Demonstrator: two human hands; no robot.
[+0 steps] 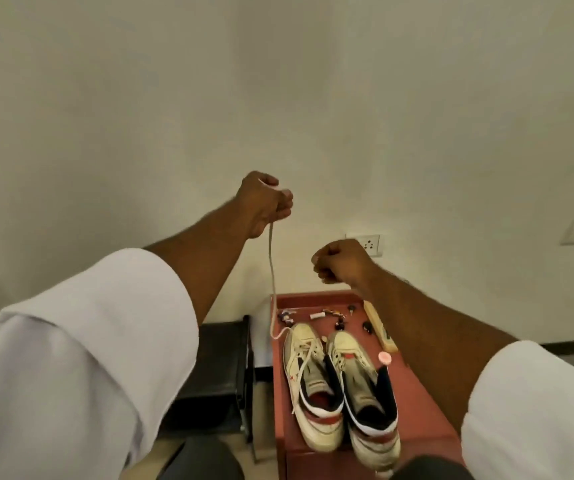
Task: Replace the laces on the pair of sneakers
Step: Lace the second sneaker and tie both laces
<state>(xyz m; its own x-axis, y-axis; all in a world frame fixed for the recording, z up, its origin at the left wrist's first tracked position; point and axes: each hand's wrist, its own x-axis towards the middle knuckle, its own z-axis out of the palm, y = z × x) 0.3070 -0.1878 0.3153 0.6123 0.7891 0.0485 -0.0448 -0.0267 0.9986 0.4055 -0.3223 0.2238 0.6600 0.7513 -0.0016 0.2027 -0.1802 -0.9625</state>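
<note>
Two worn white sneakers with red and black trim stand side by side on a reddish-brown table (413, 386), toes pointing away from me. My left hand (266, 202) is raised high and grips a white lace (271, 271). The lace hangs down and curves into the toe-end eyelets of the left sneaker (308, 386). Its other end trails beside that shoe's left side. The right sneaker (365, 393) shows no lace. My right hand (339, 261) hovers above the table's far end as a curled fist, with nothing visible in it.
A wooden brush (380, 330), a small pink round lid (384, 358) and several small bits lie at the table's far end. A black seat (216, 375) stands left of the table. Wall sockets (368, 244) sit on the wall behind.
</note>
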